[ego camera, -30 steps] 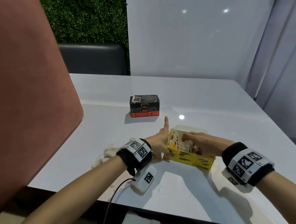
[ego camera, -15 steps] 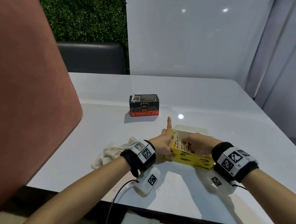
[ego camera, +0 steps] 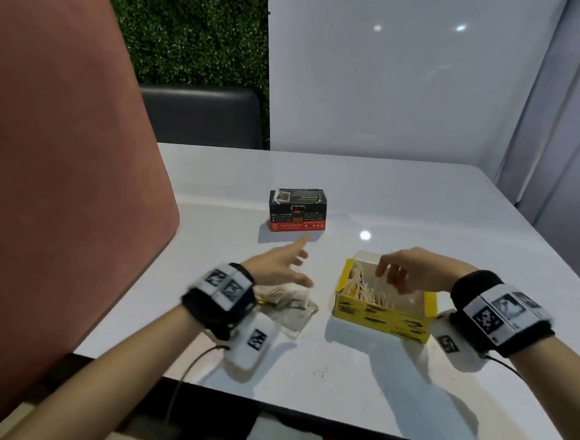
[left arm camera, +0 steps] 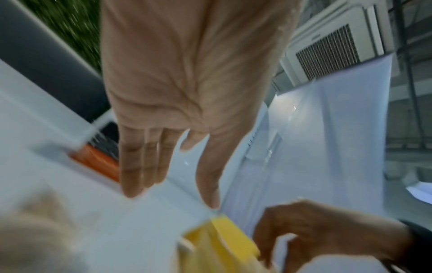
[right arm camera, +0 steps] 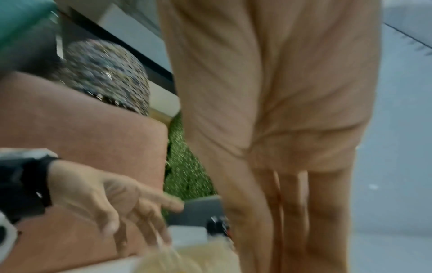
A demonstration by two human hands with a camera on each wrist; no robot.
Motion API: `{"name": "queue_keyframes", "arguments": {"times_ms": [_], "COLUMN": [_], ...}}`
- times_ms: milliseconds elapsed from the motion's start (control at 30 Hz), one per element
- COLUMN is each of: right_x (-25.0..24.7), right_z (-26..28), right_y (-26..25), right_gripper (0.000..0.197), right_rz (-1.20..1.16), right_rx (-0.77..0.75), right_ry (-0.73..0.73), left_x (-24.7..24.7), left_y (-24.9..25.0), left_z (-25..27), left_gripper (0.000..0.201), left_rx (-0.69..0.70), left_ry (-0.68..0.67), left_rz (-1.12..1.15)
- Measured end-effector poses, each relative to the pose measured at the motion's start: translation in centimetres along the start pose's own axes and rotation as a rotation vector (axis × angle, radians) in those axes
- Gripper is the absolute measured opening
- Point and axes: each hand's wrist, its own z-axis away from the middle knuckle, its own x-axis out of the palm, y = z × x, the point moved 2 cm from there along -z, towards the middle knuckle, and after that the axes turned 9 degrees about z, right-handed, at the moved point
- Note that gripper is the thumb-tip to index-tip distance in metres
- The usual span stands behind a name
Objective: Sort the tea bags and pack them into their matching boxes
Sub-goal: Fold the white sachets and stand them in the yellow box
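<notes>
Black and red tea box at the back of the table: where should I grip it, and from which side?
Grip the black and red box across its two short ends, coming down from above. It lies closed on its long side, apart from the yellow box, with bare table all round, so both ends look free. The left hand, open and empty, is nearest.

Print on the black-and-red tea box [ego camera: 297, 210], upper middle of the head view, but it's too small and soft to read. The yellow tea box [ego camera: 380, 318] at lower right carries only black smudges, no legible words. Wristbands [ego camera: 222, 288] show square coded markers, no letters or numbers.
</notes>
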Motion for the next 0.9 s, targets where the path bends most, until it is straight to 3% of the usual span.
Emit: {"name": "queue_keyframes", "arguments": {"times_ms": [67, 133, 267, 400, 467, 567, 700, 900], "right_x": [-0.9, -1.2, 0.4, 3.9, 5.2, 6.2, 6.4, 6.3], "right_z": [0.2, 0.4, -1.2, -4.8, -5.6, -5.9, -6.2, -5.8], "right_y": [-1.7, -4.5, -10.5, -13.4, -13.7, -13.8, -13.7, -13.4], "right_gripper": [0.030, 0.022, 0.022, 0.040, 0.058, 0.077, 0.076, 0.040], "right_rz": [-0.056, -0.117, -0.107, 0.172, 0.231, 0.323, 0.310, 0.163], "right_rx": [-0.052, -0.163, -0.264, -0.153, -0.066, -0.013, -0.002, 0.041], "right_ry": [0.163, 0.236, 0.125, 0.018, -0.054, -0.080, -0.037, 0.002], "left_x": [-3.3, -5.7, -6.7, -5.0, -4.0, -2.6, -1.4, -1.3], "left_y": [-1.8, -3.8, -6.7, -7.9, -7.9, -7.8, -7.9, -9.0], "left_z": [2.3, 4.1, 6.3, 7.7, 8.4, 9.0, 8.5, 7.6], "left_gripper": [0.072, 0.048, 0.027, 0.019, 0.010, 0.025, 0.065, 0.062], "left_rx": [-0.053, -0.129, -0.229, -0.196, -0.186, -0.246, -0.408, -0.481], "left_ry": [0.090, 0.163, 0.165, 0.166, 0.207, 0.269, 0.292, 0.259], "left_rz": [-0.003, -0.061, -0.359, -0.480, -0.492, -0.469, -0.385, -0.304]}}
